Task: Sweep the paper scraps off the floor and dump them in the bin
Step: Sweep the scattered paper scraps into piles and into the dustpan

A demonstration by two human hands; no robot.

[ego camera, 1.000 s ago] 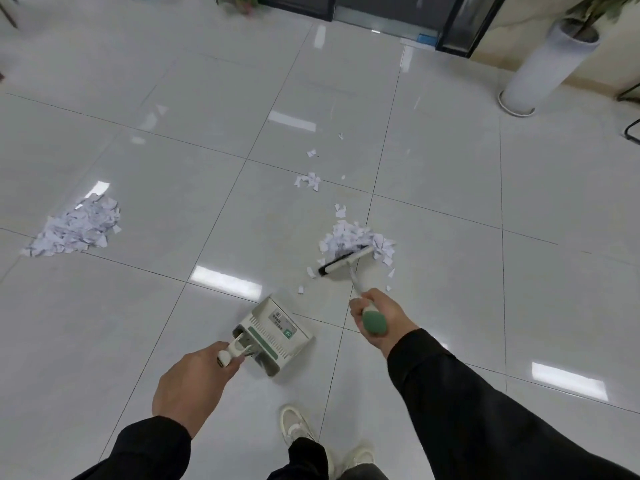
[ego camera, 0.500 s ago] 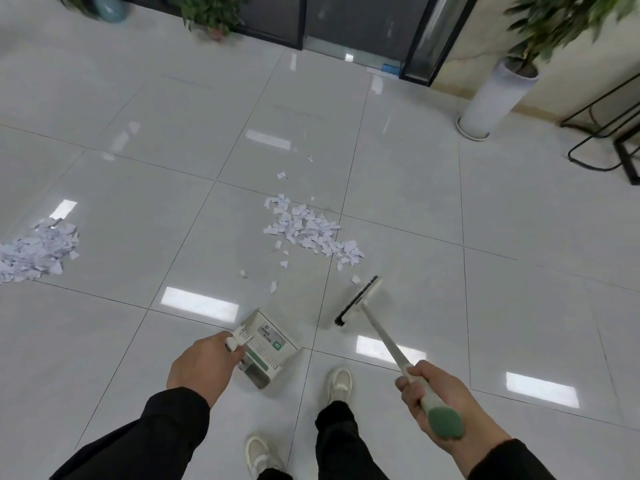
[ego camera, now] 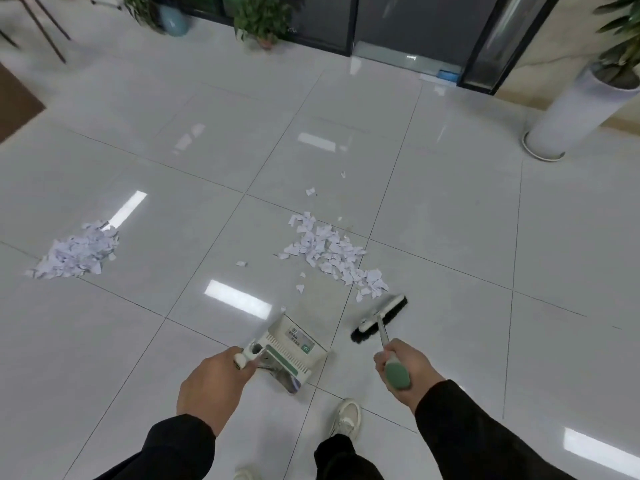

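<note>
everywhere glossy white floor tiles (ego camera: 450, 216), potted plants (ego camera: 261, 19) beyond

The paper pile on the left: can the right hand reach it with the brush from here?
Probably not. The right hand holds the brush beside the nearer scraps, while the left pile lies far across bare floor, beyond the dustpan.
</note>
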